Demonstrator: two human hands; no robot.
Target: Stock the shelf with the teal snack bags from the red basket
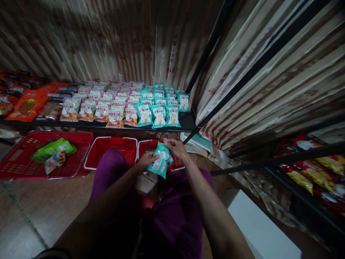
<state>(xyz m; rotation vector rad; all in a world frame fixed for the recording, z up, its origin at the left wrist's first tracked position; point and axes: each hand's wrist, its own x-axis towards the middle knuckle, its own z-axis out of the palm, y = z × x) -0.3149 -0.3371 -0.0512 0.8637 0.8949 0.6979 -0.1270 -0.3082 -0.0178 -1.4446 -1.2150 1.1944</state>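
A teal snack bag (159, 163) is held between my hands, its printed back turned up, above the right-hand red basket (144, 144). My left hand (145, 160) is closed on the bag's left side, thumb on top. At the bag's upper right corner, the fingers of my right hand (174, 146) are pinched together. Part of another teal packet seems to show just behind the held bag. On the black shelf (185, 122) in front stand rows of matching teal bags (159, 115), beside white and orange snack bags (115, 115).
A middle red basket (110, 138) and a left red basket (81, 136) with green packets (58, 146) sit below the shelf. Black metal poles (242, 86) slant across the right. A white box (258, 223) stands at lower right, near a shelf of red and yellow bags (315, 169).
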